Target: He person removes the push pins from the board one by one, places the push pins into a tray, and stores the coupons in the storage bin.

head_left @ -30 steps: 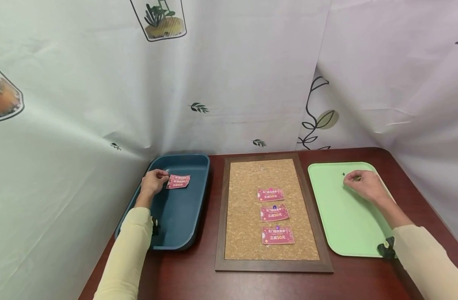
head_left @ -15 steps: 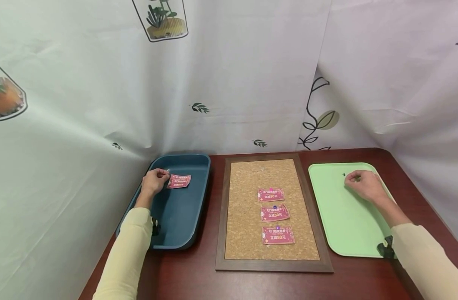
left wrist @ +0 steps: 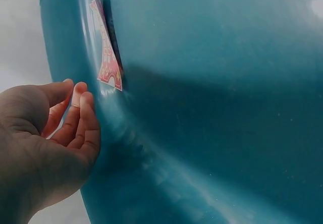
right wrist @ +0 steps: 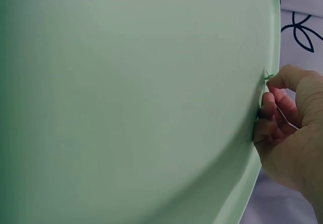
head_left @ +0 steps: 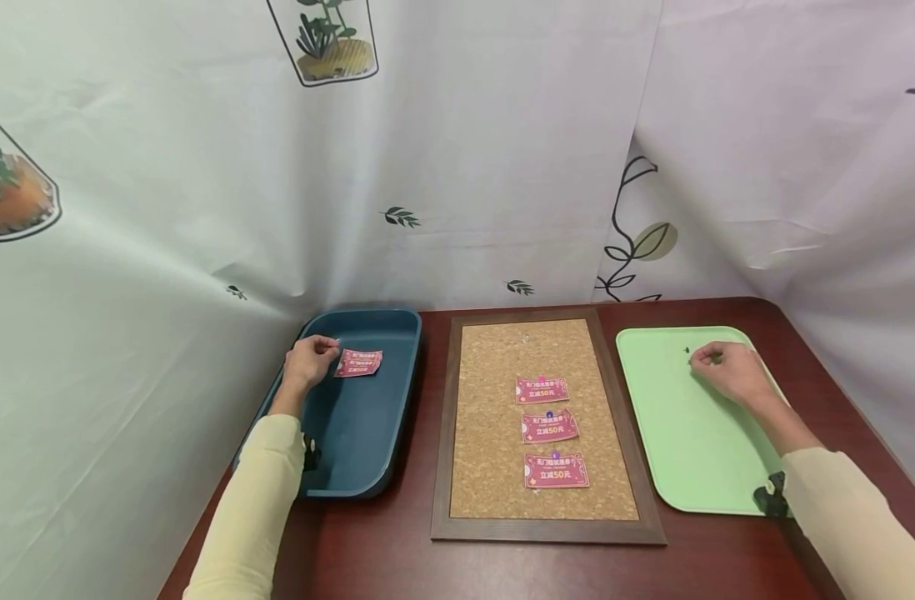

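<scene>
My left hand [head_left: 307, 364] hovers over the blue bin [head_left: 367, 433]. In the left wrist view its fingers are loosely bent, thumb close to the index tip, nothing visible between them. Just past the fingertips, pink paper coupons [head_left: 359, 362] lie overlapping in the bin; one coupon [left wrist: 107, 47] stands edge-on. My right hand [head_left: 727, 369] is over the light green tray [head_left: 697, 442], thumb and index tips drawn together. A tiny green object [right wrist: 269, 76], perhaps a pushpin, shows at the thumb tip; whether it is pinched or only beside the fingers I cannot tell.
Between bin and tray lies a cork board [head_left: 487, 417] in a brown wooden frame. Three pink coupons are pinned on it in a column, such as the lowest coupon [head_left: 555, 472]. A printed white cloth [head_left: 457, 150] hangs behind the dark red table [head_left: 397, 567].
Both hands stay almost still; the right fingertips have shifted very slightly right. The whole view has drifted a few pixels. Coupons, bin, board and tray look the same.
</scene>
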### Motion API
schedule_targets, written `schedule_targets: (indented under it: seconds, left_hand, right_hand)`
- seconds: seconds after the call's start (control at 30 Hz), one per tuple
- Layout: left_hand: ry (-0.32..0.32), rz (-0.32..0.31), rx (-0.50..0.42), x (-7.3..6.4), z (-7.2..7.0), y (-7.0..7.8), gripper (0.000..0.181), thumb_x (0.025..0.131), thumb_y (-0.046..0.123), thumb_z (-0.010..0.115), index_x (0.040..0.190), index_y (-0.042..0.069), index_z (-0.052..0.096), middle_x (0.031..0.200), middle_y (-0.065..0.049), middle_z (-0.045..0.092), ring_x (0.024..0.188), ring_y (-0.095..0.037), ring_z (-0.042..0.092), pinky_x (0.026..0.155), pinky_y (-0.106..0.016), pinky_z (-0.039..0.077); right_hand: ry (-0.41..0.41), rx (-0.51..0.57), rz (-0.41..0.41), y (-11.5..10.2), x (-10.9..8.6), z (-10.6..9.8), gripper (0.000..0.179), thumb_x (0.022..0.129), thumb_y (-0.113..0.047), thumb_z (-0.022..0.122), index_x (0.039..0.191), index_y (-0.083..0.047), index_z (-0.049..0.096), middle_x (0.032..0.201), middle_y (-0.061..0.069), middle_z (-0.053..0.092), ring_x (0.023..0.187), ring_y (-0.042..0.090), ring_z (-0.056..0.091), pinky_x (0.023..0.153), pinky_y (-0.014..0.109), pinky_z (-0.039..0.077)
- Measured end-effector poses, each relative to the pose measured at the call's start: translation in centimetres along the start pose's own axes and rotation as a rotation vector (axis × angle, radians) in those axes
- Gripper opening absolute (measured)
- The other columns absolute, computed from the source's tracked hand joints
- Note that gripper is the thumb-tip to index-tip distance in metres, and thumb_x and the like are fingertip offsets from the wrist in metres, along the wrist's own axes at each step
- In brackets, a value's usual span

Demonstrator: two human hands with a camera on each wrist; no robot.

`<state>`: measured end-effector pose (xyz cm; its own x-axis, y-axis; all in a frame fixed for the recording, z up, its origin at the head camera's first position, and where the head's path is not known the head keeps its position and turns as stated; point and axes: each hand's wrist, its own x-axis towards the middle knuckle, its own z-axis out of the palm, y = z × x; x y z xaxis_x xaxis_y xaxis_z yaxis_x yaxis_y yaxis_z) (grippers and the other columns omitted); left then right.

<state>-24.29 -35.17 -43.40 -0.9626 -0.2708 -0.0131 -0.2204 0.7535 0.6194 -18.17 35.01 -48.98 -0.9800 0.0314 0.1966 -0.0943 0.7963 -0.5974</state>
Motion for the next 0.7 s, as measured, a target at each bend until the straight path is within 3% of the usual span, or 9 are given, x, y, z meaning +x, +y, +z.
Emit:
schedule_targets:
  seconds: [0.23, 0.47, 0.7]
  left_hand:
    - [0.01, 0.032, 0.009, -0.2, -0.3, 0.3, 0.026, 0.112, 0.02, 0.057, 0.128, 0.003, 0.068, 0.129, -0.024, 0.064, 0.117, -0.041, 0.058, 0.107, -0.06, 0.046]
    - [0.023, 0.057, -0.011, -0.2, -0.4, 0.7, 0.03, 0.113, 0.021, 0.054, 0.132, 0.003, 0.067, 0.131, -0.024, 0.063, 0.12, -0.042, 0.058, 0.108, -0.061, 0.044]
    - [0.048, 0.089, -0.075, -0.6, -0.6, 1.8, 0.033, 0.112, 0.023, 0.056, 0.138, 0.003, 0.063, 0.132, -0.022, 0.063, 0.121, -0.04, 0.057, 0.109, -0.058, 0.045]
  right_hand:
    - [-0.021, 0.004, 0.032, 0.0, -0.1, -0.2, 0.021, 0.094, -0.014, 0.066, 0.099, 0.003, 0.077, 0.087, 0.009, 0.074, 0.077, 0.013, 0.056, 0.069, 0.029, 0.043]
    - [-0.101, 0.03, 0.062, -0.4, -0.4, -1.1, 0.028, 0.1, -0.019, 0.065, 0.108, 0.006, 0.074, 0.095, 0.012, 0.073, 0.082, 0.015, 0.058, 0.069, 0.03, 0.045]
    - [-0.169, 0.122, 0.056, -0.5, -0.1, -1.9, 0.033, 0.105, -0.017, 0.064, 0.117, 0.013, 0.067, 0.097, 0.018, 0.07, 0.068, 0.009, 0.062, 0.059, 0.028, 0.05]
